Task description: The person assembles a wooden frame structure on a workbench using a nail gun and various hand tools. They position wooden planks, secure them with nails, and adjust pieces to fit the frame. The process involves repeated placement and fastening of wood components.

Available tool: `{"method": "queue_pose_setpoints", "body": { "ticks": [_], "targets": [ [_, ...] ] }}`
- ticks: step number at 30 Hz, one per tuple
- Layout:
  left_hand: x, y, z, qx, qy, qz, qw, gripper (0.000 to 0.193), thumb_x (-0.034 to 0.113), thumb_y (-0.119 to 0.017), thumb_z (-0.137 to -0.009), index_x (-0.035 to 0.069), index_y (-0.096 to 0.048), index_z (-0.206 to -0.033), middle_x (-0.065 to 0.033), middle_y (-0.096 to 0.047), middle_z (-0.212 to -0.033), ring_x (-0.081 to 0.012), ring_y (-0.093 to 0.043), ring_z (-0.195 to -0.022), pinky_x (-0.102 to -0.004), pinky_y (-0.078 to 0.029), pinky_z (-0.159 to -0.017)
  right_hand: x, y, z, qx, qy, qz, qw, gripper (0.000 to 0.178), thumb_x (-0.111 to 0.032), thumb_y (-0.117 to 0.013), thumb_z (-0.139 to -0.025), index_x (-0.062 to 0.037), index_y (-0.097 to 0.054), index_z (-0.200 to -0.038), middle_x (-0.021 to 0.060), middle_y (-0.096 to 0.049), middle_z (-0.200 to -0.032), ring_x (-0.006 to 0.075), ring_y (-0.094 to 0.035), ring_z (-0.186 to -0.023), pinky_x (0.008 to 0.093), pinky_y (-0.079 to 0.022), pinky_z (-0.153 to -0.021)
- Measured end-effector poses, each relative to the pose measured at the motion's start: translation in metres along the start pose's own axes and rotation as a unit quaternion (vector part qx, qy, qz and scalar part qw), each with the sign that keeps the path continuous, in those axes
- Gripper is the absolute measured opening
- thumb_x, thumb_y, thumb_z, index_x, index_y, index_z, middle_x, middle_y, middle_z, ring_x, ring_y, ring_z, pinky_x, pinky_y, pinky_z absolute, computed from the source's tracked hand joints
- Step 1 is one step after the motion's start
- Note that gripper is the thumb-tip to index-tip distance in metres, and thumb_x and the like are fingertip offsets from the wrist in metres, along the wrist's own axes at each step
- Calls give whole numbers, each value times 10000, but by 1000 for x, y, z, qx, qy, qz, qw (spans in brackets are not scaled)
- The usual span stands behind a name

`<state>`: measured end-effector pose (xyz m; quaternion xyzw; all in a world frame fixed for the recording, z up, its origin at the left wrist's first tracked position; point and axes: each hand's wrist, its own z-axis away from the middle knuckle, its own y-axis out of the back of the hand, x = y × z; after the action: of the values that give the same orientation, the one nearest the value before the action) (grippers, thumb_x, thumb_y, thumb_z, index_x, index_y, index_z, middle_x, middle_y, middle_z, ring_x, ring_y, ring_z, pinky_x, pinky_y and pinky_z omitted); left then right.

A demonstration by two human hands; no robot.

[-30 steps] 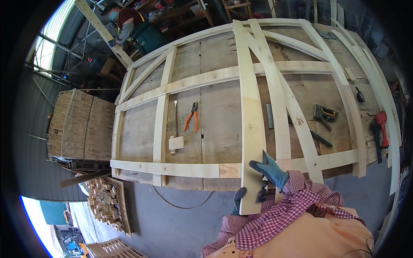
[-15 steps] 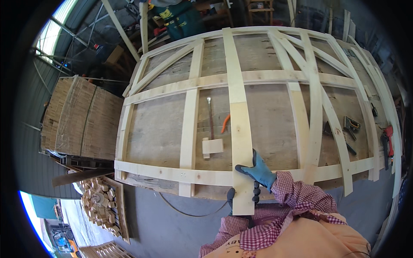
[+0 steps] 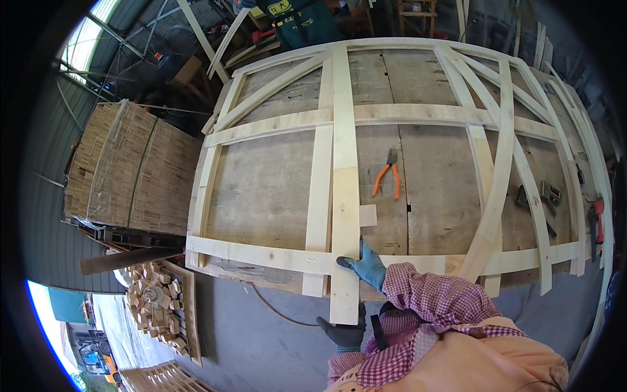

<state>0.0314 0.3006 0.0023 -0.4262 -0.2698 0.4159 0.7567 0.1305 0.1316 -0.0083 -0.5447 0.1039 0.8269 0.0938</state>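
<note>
Your board: long, flat, pale timber, straight-sided, squared off at the near end. Two tones along its length: whiter in the far part, yellower in the near part, with a crisp line across the face where they meet. A few small dark specks on the near part.

Position: it lies lengthwise from you across the wooden frame on the bench. Far end reaches the far rail; near end juts past the bench edge, out over the floor. Just left of it runs a frame upright, close alongside near you, partly covered by the board farther out.

Right grip: blue glove with dark fingertips, closed on the board's right edge close to the near rail. Your thumb lies across the top face, one finger stretches along the edge; the other fingers are hidden.

Left grip: dark glove, spread open at and below the near end. Your thumb points out to the left, apart from the wood; fingertips show up by the right edge. Whether the palm touches the underside, you cannot tell from this view.

Right of the board: a small wood block, partly covered, and orange-handled pliers, lying with handles toward you.
</note>
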Motion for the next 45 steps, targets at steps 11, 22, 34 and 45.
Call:
{"method": "queue_pose_setpoints", "body": {
  "ticks": [11, 22, 34, 45],
  "targets": [
    [37, -23, -17, 122, -40, -138, 982, 383, 273, -535, -920, 65, -471, -1235, -108, -550, -1209, -279, -514, -1156, -466, -473, -925, -29, -26, -45, -39, 38, 60, 997, 777, -367, -703, -774, -13, -298, -1334, 193, -607, -1090, 286, -613, -973, 357, -480, -858],
    [72, -26, -22, 78, 33, -188, 978, 465, 347, -535, -906, 37, -469, -1246, -132, -588, -1169, -255, -611, -1004, -417, -539, -827, 63, 109, 57, 93, -84, 20, 992, 487, -252, -640, -831, 0, -486, -1219, 98, -636, -849, 154, -613, -706, 275, -491, -645],
    [77, -93, 5, 12, -46, -330, 943, 471, 305, -522, -920, -20, -436, -1250, -166, -602, -1079, -245, -626, -862, -364, -515, -760, -73, 35, 3, -99, -50, -267, 957, 680, -75, -547, -867, -114, -181, -1440, 114, -503, -1224, 178, -565, -1019, 282, -476, -826],
    [306, -80, -52, 51, -154, -403, 901, 558, 400, -574, -855, -27, -484, -1203, -181, -631, -934, -200, -627, -711, -334, -542, -630, -117, -234, -133, -15, 68, -153, 986, 832, -60, -610, -834, -64, -49, -1449, 189, -476, -1264, 182, -617, -866, 314, -572, -668]
  ]
}}
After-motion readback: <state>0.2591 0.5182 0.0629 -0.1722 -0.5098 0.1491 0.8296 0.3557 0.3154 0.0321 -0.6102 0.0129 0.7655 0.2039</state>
